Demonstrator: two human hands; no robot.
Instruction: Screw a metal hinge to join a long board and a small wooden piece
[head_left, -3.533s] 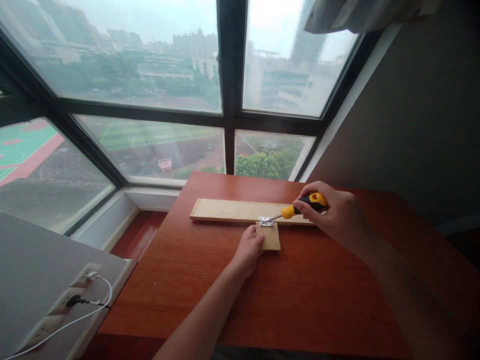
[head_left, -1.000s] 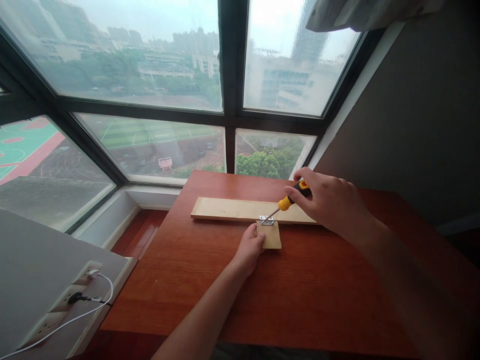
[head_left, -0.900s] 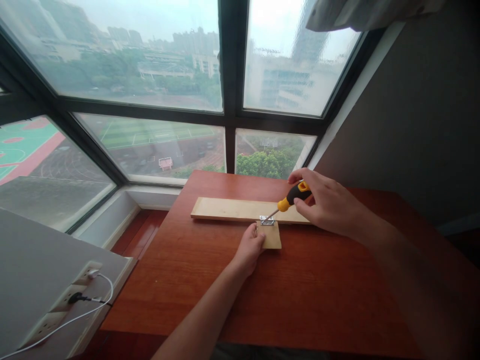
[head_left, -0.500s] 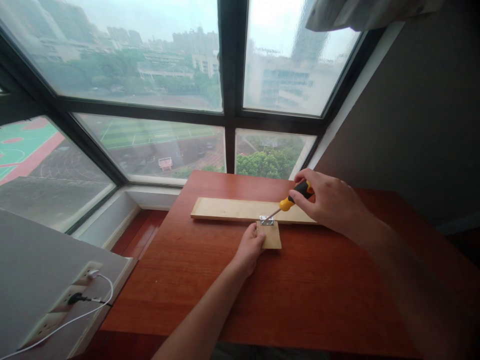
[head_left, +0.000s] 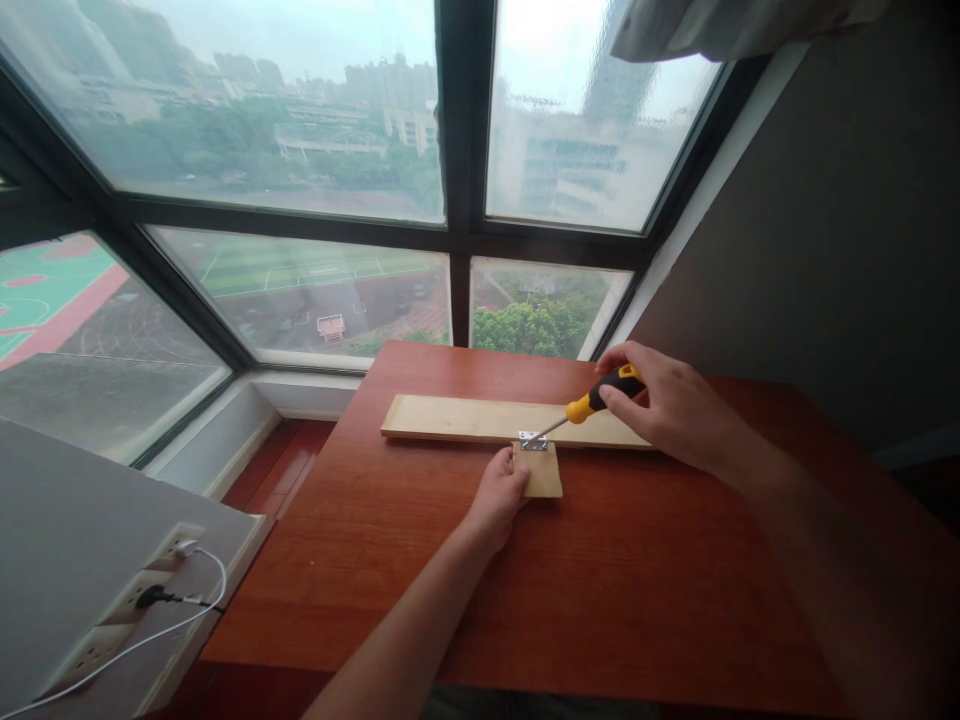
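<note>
A long pale wooden plank [head_left: 465,418] lies across the far part of a reddish-brown table [head_left: 585,590]. A small square wooden piece [head_left: 544,482] sits against its near edge, with a small silver hinge [head_left: 532,441] bridging the two. My left hand [head_left: 496,500] rests closed against the left side of the small piece, holding it down. My right hand [head_left: 667,408] grips the yellow and black handle of a screwdriver [head_left: 592,403], whose tip touches the hinge.
Large windows with dark frames rise behind the table. A grey wall stands to the right. At the lower left a white power strip [head_left: 127,610] with plugged cables lies on a grey surface. The table's left edge drops to a wooden floor.
My right hand has shifted slightly right and turned on the screwdriver handle, lowering its angle. The left hand and both wooden pieces have stayed put.
</note>
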